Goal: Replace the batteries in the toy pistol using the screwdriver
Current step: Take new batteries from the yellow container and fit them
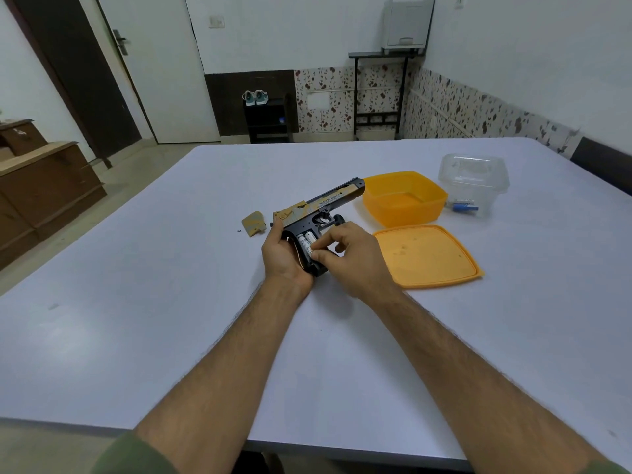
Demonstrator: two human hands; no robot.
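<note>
While gripped: toy pistol (319, 213) (mid-table).

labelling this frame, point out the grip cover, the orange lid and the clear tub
grip cover (253, 224), head view, middle of its patterned face
orange lid (427, 255), head view, flat centre
clear tub (473, 172), head view, its top face

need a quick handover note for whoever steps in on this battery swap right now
Left hand grips the toy pistol by its handle, battery bay open.
Right hand pinches a battery at the bay; another battery sits beside it.
Cover and screw lie on the table, left of the pistol.
Done: cover off. Left: seat batteries, refit cover, drive screw. Whether these are old or new cells is unclear.
</note>
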